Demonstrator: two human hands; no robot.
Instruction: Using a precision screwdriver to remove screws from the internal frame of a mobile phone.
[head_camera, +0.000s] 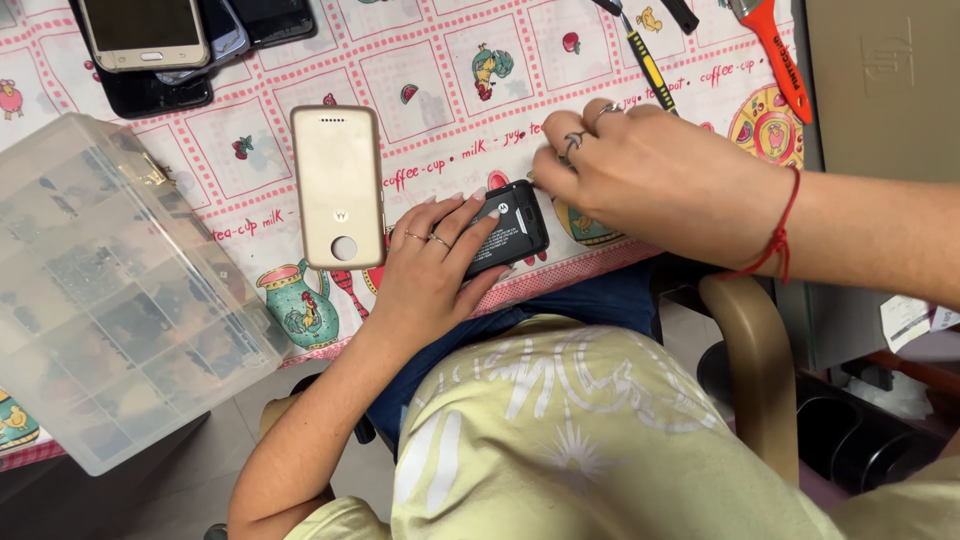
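Plainly, left to right:
Organiser box (110, 290): clear plastic, at the left edge.
Gold phone shell (337, 186): flat, long axis near-to-far.
Left hand (430, 270): fingers together, pressing the black battery (508, 230) at the near table edge.
Right hand (650, 175): fingertips bunched at the battery's far right corner; whether they pinch anything, cannot tell.
Screwdrivers (650, 65): far right, clear of both hands.

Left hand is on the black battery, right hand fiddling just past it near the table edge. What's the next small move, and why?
Probably lift the black battery clear with the left hand. That hand already lies over it at the table's near edge, the right hand is bunched at its far corner, and the gold back cover lies apart, off to the side, so nothing visibly blocks the lift.
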